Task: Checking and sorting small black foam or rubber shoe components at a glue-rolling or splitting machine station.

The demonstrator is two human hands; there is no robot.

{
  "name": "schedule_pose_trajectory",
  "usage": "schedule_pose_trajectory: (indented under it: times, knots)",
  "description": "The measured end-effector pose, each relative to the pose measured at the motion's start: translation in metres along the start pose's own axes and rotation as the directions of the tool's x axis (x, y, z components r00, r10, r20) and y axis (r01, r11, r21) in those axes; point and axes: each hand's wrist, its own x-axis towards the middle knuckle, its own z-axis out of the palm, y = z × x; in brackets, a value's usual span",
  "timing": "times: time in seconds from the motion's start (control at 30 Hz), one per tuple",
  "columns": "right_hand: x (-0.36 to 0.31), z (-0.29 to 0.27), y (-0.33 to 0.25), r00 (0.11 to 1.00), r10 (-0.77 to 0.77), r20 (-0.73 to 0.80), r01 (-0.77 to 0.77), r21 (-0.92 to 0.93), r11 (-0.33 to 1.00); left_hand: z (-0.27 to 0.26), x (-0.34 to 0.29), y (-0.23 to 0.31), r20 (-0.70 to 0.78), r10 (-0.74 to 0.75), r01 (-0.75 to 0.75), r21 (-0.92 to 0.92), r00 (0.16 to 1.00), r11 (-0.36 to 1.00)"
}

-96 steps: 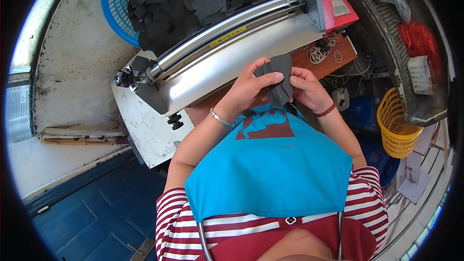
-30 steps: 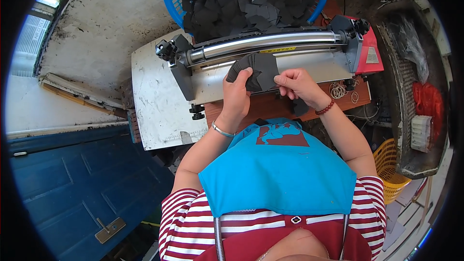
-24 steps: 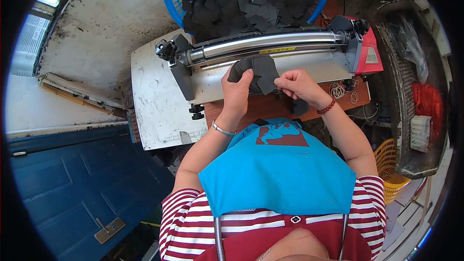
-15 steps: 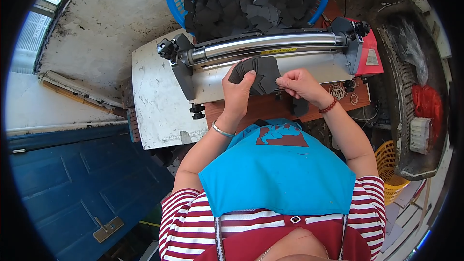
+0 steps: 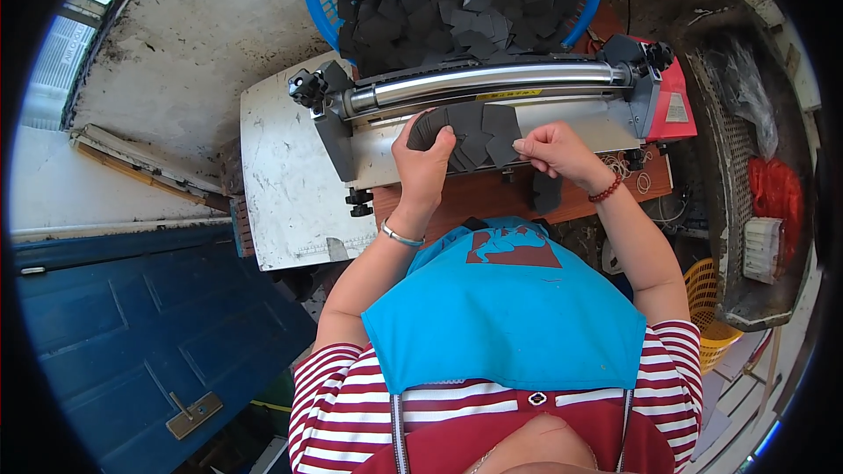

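Observation:
My left hand (image 5: pixel 421 167) is closed round a fanned stack of dark grey sheet pieces (image 5: pixel 439 129), thumb on top. The stack spreads to the right in overlapping layers in front of a machine with a shiny steel roller (image 5: pixel 492 81). At its right end, my right hand (image 5: pixel 560 154) pinches the edge of a dark grey sheet piece (image 5: pixel 502 127) between thumb and fingertips. That piece still overlaps the others. Below my right hand, another dark piece or pile (image 5: pixel 546 193) rests at the board's near edge.
Behind the roller stands a blue basket (image 5: pixel 321 0) heaped with similar dark pieces. Left of the machine is a white tabletop (image 5: pixel 285 184). Tangled cord (image 5: pixel 645 177) lies on the brown board (image 5: pixel 404 204). A yellow basket (image 5: pixel 713 347) sits low at right.
The stack has fanned out wider to the right. My right hand has shifted slightly right with the end piece, and my left hand slightly left.

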Motion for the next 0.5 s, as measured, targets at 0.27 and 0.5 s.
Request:
schedule_pose_trajectory:
  times: [0.27, 0.5]
  knots:
    - [0.039, -0.019, -0.004, 0.984, 0.012, -0.180, -0.029, -0.091, 0.995, 0.001, 0.002, -0.002, 0.023, -0.028, 0.028, 0.004, 0.999, 1.000]
    - [0.019, 0.004, -0.014, 0.997, -0.058, 0.059, 0.061, -0.058, 0.996, -0.002, 0.004, -0.001, 0.035, -0.051, 0.052, -0.025, 0.998, 0.998]
